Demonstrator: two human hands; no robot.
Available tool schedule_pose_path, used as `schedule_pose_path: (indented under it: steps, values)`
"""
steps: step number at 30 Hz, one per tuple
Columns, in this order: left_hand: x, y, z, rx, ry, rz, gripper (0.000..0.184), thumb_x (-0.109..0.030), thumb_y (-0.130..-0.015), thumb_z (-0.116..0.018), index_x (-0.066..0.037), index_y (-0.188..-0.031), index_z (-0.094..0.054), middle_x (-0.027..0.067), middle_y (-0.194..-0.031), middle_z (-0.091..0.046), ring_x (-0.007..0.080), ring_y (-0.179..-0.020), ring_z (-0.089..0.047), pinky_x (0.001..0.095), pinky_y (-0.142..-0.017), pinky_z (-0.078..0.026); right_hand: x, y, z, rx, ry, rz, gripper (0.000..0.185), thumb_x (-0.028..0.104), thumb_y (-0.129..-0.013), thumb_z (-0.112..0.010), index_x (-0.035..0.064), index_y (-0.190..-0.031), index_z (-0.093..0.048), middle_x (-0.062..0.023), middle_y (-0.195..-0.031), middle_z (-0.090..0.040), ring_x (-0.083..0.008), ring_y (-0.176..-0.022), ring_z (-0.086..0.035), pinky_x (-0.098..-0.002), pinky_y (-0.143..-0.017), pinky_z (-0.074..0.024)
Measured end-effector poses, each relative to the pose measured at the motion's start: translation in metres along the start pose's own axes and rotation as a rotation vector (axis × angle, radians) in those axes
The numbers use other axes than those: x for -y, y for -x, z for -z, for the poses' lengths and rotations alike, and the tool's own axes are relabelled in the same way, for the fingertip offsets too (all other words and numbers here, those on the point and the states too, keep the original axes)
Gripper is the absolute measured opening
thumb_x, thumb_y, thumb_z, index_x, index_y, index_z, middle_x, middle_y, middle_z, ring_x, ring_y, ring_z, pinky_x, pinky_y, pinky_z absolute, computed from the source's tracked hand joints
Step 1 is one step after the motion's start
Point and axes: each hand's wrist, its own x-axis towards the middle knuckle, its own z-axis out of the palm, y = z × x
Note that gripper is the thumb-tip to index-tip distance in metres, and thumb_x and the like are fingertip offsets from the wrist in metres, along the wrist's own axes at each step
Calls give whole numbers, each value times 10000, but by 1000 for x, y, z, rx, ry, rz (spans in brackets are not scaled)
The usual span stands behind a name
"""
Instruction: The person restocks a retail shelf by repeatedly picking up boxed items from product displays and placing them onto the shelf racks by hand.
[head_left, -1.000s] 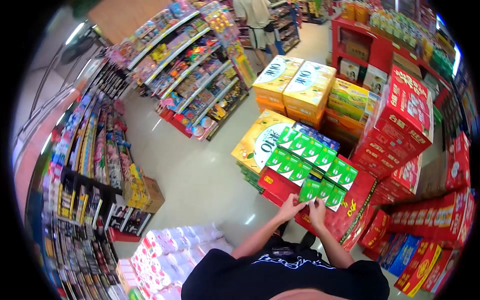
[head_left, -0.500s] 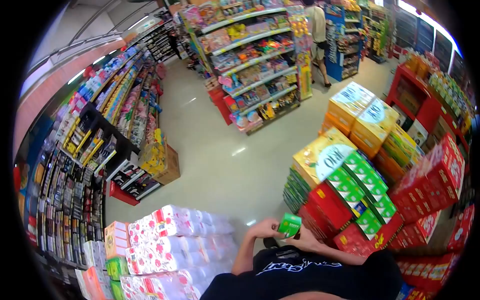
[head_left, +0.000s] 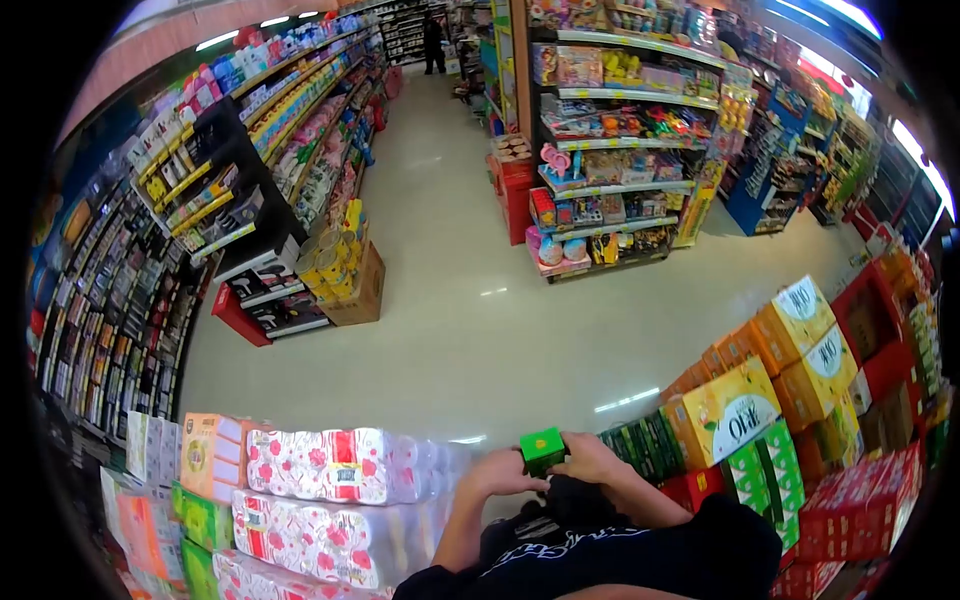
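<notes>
A small green box (head_left: 542,449) is held between my two hands in front of my dark shirt. The fingers of my left hand (head_left: 506,473) grip its left side and lower edge. At its right side, my right hand (head_left: 588,461) closes on the box. More green boxes (head_left: 765,477) lie in rows on the stacked cartons to the right, apart from my hands. A yellow carton (head_left: 728,410) with a white oval label sits just behind those rows.
Wrapped paper rolls (head_left: 318,466) are stacked at the lower left. Shelves (head_left: 625,140) of packaged goods stand across the floor (head_left: 450,340). A brown carton (head_left: 355,290) with yellow cans is at the left shelf's end. A person (head_left: 434,43) stands far down the aisle.
Both hands have moved left, away from the rows of green boxes, with one green box between them. The view has swung left, toward the aisle and paper rolls.
</notes>
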Motion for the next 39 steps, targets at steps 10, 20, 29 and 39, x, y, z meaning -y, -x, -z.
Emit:
schedule_pose_path:
  steps: [10, 20, 29, 39]
  values:
    - [89, -132, 123, -279, 3, 138, 483, -480, -894, -662, -172, -1266, -659, 200, -1230, -669, 402, -1186, -599, 467, -972, -513, -13, -213, 49, -90, -76, -65, 475, 263, -759, -786, 31, -1148, -642, -246, -1042, -695, -443, -1002, -656, -485, -870, -537]
    - [176, -188, 330, -630, 272, 309, 630, -553, -1001, -482, -8, -1308, -559, 282, -1191, -637, 452, -1124, -612, 464, -955, -498, 27, -484, 136, 45, 162, 225, 438, 361, -813, -758, 20, -1043, -607, -203, -964, -686, -417, -928, -667, -501, -802, -534]
    - [310, -269, 476, -674, 552, 492, 800, -636, -1023, -310, 82, -1107, -654, 334, -1041, -680, 490, -1075, -630, 501, -916, -478, 54, -715, 167, 320, 114, 323, 489, 436, -872, -737, -21, -998, -620, -223, -961, -681, -426, -911, -663, -471, -814, -528]
    - [411, -406, 769, -611, 296, 245, 729, -573, -1016, -437, 110, -1218, -591, 343, -1257, -583, 484, -1148, -594, 474, -980, -478, 73, -966, 236, -161, -371, 112, 390, 214, -878, -796, -16, -932, -486, -310, -1396, -534, -377, -1060, -693, -409, -890, -580]
